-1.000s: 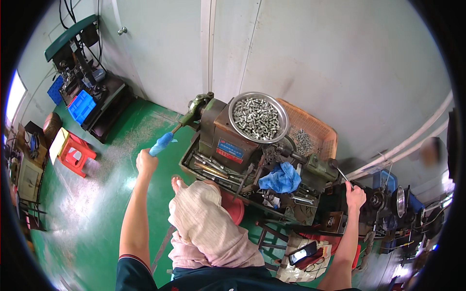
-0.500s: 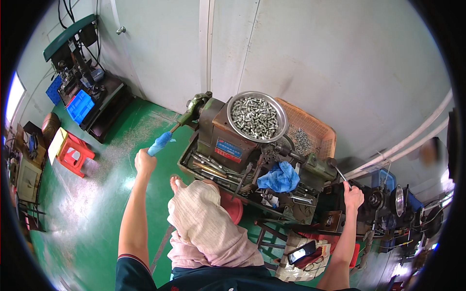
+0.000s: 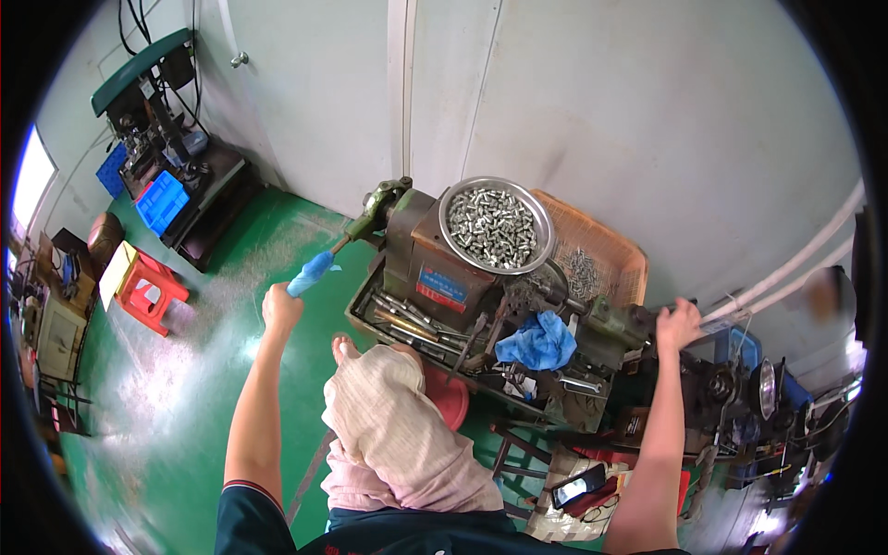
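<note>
My left hand (image 3: pixel 281 307) is closed round the blue-wrapped grip of a lever (image 3: pixel 313 274), which runs up to the left end of a small green bench lathe (image 3: pixel 393 231). At the lathe's right end, my right hand (image 3: pixel 678 326) is curled at the crank handle beside the end hub; the hand hides most of the handle. A round steel bowl (image 3: pixel 447 242) full of small shiny metal parts (image 3: pixel 492 228) sits on top of the machine. A crumpled blue cloth (image 3: pixel 538 342) lies at the front, below the spindle area.
Behind the lathe, an orange basket (image 3: pixel 632 264) holds more small parts. Steel rods and tools (image 3: pixel 407 319) lie in the tray in front. A phone (image 3: pixel 578 487) rests on a stool at lower right. Left stand a red stool (image 3: pixel 153 294) and a drill press (image 3: pixel 153 102).
My right hand has moved up along with the crank handle, toward the wall. My left hand stays on the blue-wrapped lever, nearly still. The whole view has shifted slightly.
</note>
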The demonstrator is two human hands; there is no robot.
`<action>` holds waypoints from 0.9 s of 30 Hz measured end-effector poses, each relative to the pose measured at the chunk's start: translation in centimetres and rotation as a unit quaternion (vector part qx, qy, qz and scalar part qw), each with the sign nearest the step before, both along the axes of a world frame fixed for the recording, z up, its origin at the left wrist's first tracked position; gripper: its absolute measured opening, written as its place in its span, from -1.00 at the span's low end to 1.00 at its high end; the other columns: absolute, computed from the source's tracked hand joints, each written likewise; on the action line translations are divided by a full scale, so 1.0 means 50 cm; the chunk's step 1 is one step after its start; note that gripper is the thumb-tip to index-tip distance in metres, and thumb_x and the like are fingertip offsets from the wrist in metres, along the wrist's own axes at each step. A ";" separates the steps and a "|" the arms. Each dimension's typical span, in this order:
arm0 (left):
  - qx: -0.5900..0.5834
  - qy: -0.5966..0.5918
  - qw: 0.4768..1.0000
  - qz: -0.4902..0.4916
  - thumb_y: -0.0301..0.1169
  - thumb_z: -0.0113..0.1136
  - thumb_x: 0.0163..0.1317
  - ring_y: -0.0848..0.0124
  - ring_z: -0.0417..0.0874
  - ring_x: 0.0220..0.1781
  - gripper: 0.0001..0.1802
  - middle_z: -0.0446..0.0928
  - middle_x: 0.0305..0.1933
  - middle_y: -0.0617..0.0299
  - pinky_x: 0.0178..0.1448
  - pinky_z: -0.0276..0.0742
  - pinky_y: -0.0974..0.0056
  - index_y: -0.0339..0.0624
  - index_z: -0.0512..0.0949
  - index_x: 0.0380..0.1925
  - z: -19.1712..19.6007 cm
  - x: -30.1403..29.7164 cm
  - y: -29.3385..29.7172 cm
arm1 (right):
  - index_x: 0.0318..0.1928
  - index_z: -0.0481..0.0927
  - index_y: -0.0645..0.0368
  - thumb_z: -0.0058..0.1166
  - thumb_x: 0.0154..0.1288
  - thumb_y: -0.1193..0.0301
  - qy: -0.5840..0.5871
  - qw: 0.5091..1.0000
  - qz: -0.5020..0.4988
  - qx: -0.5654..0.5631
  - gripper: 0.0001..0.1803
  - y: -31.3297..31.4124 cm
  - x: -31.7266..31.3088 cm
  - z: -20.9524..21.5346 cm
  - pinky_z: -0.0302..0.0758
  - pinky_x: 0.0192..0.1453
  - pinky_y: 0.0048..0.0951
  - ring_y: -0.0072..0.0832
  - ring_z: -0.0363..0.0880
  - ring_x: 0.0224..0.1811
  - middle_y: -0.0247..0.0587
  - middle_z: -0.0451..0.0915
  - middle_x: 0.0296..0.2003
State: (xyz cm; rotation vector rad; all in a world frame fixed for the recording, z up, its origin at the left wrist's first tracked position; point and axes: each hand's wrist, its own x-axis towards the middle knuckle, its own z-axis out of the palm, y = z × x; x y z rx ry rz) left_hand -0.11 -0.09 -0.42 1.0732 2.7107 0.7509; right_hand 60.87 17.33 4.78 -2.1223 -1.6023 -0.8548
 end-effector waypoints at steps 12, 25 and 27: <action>0.005 0.002 1.000 0.020 -0.44 0.03 -0.13 0.04 0.51 -0.33 -0.82 0.49 -0.46 -0.07 -0.25 0.40 0.09 -0.12 0.57 -0.48 -0.010 0.012 -0.003 | -0.41 0.53 0.27 0.12 -0.22 0.49 0.492 0.686 0.430 -0.320 -0.77 0.089 -0.415 -0.073 0.38 -0.31 -0.56 -0.54 0.50 -0.44 -0.23 0.54 -0.53; 0.026 -0.065 0.998 0.003 -0.47 0.01 -0.14 0.03 0.51 -0.37 -0.83 0.50 -0.51 -0.05 -0.27 0.40 0.10 -0.16 0.54 -0.49 0.006 0.143 -0.023 | -0.38 0.55 0.22 0.10 -0.23 0.45 0.399 0.746 0.423 -0.323 -0.73 0.059 -0.432 -0.024 0.40 -0.26 -0.48 -0.42 0.55 -0.42 -0.17 0.58 -0.46; 0.027 -0.067 0.997 0.002 -0.48 0.01 -0.14 0.03 0.51 -0.36 -0.83 0.50 -0.50 -0.05 -0.26 0.39 0.10 -0.17 0.54 -0.48 0.003 0.145 -0.020 | -0.48 0.56 0.16 0.10 -0.24 0.46 0.331 0.803 0.350 -0.351 -0.83 0.081 -0.405 -0.023 0.39 -0.29 -0.45 -0.38 0.51 -0.41 -0.25 0.56 -0.54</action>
